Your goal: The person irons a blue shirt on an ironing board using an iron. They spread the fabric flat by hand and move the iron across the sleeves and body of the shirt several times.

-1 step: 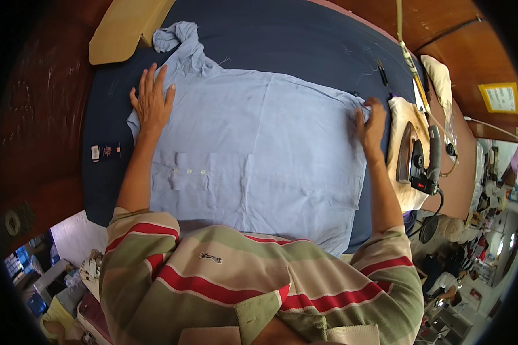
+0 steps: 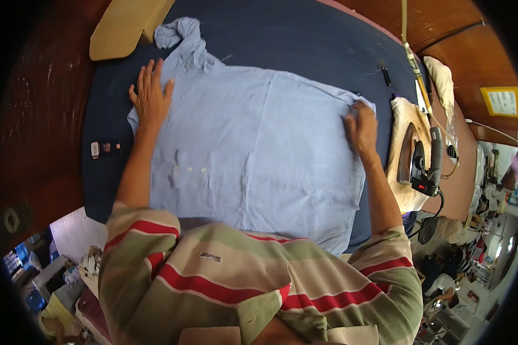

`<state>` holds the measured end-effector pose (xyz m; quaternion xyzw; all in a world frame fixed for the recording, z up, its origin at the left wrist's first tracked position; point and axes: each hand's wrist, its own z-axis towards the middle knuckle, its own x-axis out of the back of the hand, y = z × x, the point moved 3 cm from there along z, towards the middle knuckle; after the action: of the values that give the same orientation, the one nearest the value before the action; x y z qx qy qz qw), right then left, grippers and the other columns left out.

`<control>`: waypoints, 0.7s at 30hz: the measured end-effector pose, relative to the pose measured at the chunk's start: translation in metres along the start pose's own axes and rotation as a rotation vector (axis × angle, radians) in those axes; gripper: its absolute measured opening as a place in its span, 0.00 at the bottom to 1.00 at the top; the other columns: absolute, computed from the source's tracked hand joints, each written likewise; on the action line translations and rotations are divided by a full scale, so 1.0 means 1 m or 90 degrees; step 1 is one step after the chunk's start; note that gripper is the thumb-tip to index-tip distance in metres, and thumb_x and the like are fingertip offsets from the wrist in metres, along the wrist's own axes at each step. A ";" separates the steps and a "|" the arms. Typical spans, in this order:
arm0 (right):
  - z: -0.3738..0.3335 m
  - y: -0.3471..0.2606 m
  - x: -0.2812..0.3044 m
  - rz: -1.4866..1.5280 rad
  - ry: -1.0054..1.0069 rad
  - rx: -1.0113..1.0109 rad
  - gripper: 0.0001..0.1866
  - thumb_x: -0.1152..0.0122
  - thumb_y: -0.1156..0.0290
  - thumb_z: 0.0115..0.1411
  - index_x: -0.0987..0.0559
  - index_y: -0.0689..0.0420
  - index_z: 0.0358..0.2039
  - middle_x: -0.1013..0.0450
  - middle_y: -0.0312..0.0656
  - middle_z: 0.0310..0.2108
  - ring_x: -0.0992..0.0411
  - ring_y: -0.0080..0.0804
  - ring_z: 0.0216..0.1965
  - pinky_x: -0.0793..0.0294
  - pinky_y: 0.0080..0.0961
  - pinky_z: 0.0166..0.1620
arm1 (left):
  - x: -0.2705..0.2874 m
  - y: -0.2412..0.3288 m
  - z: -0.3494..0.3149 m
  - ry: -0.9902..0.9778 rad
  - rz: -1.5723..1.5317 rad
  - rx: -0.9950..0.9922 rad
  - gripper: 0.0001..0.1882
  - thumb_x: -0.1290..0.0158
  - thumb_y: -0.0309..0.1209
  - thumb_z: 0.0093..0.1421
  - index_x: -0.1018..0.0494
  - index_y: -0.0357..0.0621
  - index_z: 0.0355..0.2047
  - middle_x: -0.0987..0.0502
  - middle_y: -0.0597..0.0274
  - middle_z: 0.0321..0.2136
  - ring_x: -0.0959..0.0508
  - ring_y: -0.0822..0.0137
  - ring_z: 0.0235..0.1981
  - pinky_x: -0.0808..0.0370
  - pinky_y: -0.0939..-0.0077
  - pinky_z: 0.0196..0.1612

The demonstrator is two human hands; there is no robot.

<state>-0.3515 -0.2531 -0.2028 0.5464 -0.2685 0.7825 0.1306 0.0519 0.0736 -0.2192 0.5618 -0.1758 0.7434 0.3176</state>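
A: Room along the far edge of the bench (image 2: 282,34)?
B: A broad band of navy cover between pale blue garment (image 2: 293,132) and rim, with a slim black tool (image 2: 385,75) lying toward the far right corner.

A: And at the far left corner?
B: Tighter there. Occupied by a tan cardboard piece (image 2: 118,34), just beside a twist of bunched blue cloth (image 2: 193,54) at the garment's far left.

A: Down the left edge?
B: A navy strip outside the left forearm (image 2: 137,167), with a small dark label (image 2: 105,150) on it.

A: Toward the right edge?
B: Only a slim navy gap between garment and beige pad (image 2: 400,192). Resting on that pad, near the right forearm (image 2: 381,192), an iron (image 2: 420,164) with a gray grip.

A: Near edge?
B: Mostly hidden by a striped shirt (image 2: 224,270), close against the garment.

A: Garment laid how?
B: Spread nearly flat over the middle of the bench, between the two hands, with pale buttons (image 2: 190,169) toward the near left.

A: Hands together?
B: Well apart. Left hand (image 2: 151,95) palm down on the garment's left side, fingers fanned, near the bunched cloth. Right hand (image 2: 362,129) at the garment's far right corner, fingers bent and blurred; pinching or merely resting, impossible to tell.
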 end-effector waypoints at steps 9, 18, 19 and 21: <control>-0.016 0.020 -0.015 -0.202 -0.123 -0.060 0.33 0.58 0.49 0.60 0.44 0.48 0.63 0.53 0.45 0.66 0.57 0.45 0.66 0.61 0.42 0.65 | -0.027 -0.024 0.050 -0.005 0.010 0.071 0.14 0.54 0.39 0.61 0.31 0.52 0.45 0.35 0.68 0.55 0.38 0.66 0.58 0.47 0.45 0.55; -0.018 0.028 -0.011 -0.171 -0.118 -0.074 0.37 0.53 0.46 0.55 0.44 0.48 0.63 0.54 0.50 0.66 0.57 0.48 0.66 0.60 0.47 0.64 | -0.022 0.131 0.000 -0.128 -0.128 -0.382 0.27 0.56 0.44 0.61 0.42 0.55 0.60 0.44 0.68 0.62 0.45 0.68 0.63 0.50 0.43 0.59; -0.012 0.026 -0.011 -0.151 -0.098 -0.073 0.39 0.50 0.45 0.54 0.43 0.49 0.63 0.53 0.50 0.65 0.56 0.48 0.66 0.59 0.47 0.64 | -0.024 0.124 0.001 -0.103 -0.093 -0.363 0.29 0.57 0.45 0.61 0.45 0.56 0.62 0.45 0.68 0.63 0.46 0.69 0.64 0.50 0.43 0.59; -0.009 0.024 -0.012 -0.147 -0.097 -0.067 0.39 0.49 0.46 0.53 0.42 0.50 0.62 0.53 0.50 0.65 0.56 0.48 0.66 0.59 0.47 0.64 | -0.022 0.119 0.002 -0.155 -0.059 -0.357 0.31 0.59 0.47 0.62 0.48 0.57 0.63 0.48 0.69 0.64 0.49 0.68 0.65 0.51 0.42 0.59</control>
<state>-0.3656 -0.2668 -0.2227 0.6241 -0.2534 0.7032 0.2275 -0.0226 -0.0211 -0.2283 0.5445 -0.3851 0.5778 0.4705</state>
